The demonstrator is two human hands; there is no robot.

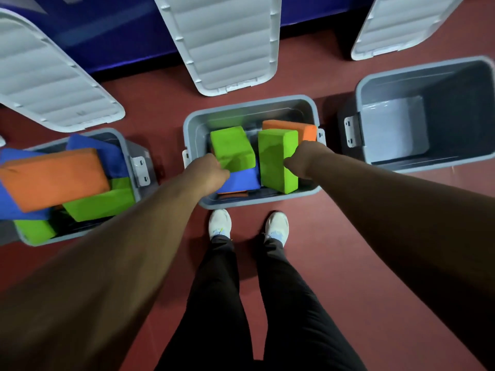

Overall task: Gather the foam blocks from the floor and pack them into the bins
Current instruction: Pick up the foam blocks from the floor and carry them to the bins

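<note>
Looking down from my head, I stand over the middle bin (308,103) with both arms stretched into it. My left hand (207,170) is closed on the near edge of a green block (231,148) that sits tilted on a blue block (242,180). My right hand (302,159) presses against the right side of a second green block (277,162) standing on end; my fingers are hidden behind it, so I cannot tell whether they are wrapped around it or only pushing. An orange block (292,129) lies at the far right of this bin, behind that upright one.

To the left, the left bin (134,159) is heaped above its rim with orange, blue and green blocks. To the right, the right bin (428,116) holds nothing. Three lids (222,41) lean against the far blue wall. I see no loose blocks on the red floor (348,236) in this view.

My worry is the fit. The upright green block rises to about rim level, and if I leave it standing the lid may not seat. The tilted one could slide off the blue block when I let go. The left bin's pile looks likeliest to spill if bumped.
</note>
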